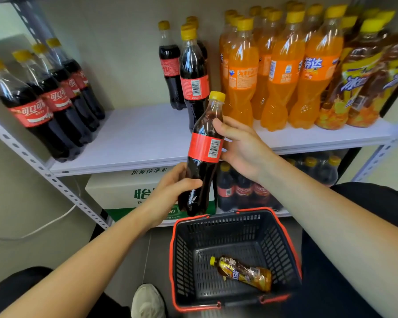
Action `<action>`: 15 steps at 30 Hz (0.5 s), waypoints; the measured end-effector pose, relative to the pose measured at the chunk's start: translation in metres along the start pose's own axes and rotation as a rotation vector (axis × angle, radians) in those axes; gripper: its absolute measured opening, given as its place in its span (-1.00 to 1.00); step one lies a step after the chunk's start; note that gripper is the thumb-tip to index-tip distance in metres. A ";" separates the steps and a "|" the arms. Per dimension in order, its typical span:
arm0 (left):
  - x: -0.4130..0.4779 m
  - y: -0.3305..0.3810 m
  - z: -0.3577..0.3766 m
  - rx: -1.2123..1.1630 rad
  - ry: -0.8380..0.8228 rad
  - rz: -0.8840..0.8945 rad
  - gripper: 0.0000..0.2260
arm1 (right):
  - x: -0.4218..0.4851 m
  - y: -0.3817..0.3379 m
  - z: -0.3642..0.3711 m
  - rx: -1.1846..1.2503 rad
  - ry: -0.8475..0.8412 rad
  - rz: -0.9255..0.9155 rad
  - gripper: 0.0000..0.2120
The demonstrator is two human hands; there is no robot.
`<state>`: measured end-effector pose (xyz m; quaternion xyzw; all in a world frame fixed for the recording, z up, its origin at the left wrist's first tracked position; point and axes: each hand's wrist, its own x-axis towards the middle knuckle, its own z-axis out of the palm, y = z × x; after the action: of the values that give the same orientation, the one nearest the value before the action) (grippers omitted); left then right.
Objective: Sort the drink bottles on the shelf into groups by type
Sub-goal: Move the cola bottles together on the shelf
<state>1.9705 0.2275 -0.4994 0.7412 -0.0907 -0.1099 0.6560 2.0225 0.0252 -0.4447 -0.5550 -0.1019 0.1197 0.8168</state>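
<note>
Cola bottle (203, 152), yellow-capped and nearly upright, held in both hands: left grip (170, 191) curled round its lower body, right grip (241, 145) at its shoulder and label. On the shelf (143, 138), left of the bottle, a cola row (44, 99); just behind it, more cola (193, 72); to its right, orange sodas (283, 70), then iced teas (363, 72). Below it, a basket (239, 212) containing one tea bottle (241, 270) on its side.

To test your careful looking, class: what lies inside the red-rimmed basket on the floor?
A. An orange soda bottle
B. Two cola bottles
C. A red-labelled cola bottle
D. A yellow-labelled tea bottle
D: one yellow-labelled tea bottle lies on its side in the basket, while the cola bottle is held above it by the left hand and right hand.
</note>
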 end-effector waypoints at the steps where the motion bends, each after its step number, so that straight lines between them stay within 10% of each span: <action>1: 0.000 0.000 -0.001 -0.049 -0.030 -0.010 -0.41 | 0.000 -0.001 -0.001 0.026 -0.009 -0.001 -0.65; 10: -0.002 -0.001 0.012 0.082 -0.027 0.036 -0.73 | -0.004 -0.005 0.002 -0.093 -0.106 0.020 -0.66; 15: -0.002 -0.003 0.016 0.098 0.065 0.037 -0.56 | -0.007 -0.004 0.002 -0.148 -0.107 -0.018 -0.53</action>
<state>1.9643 0.2127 -0.5046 0.7738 -0.0884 -0.0691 0.6235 2.0154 0.0235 -0.4402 -0.6058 -0.1592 0.1340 0.7679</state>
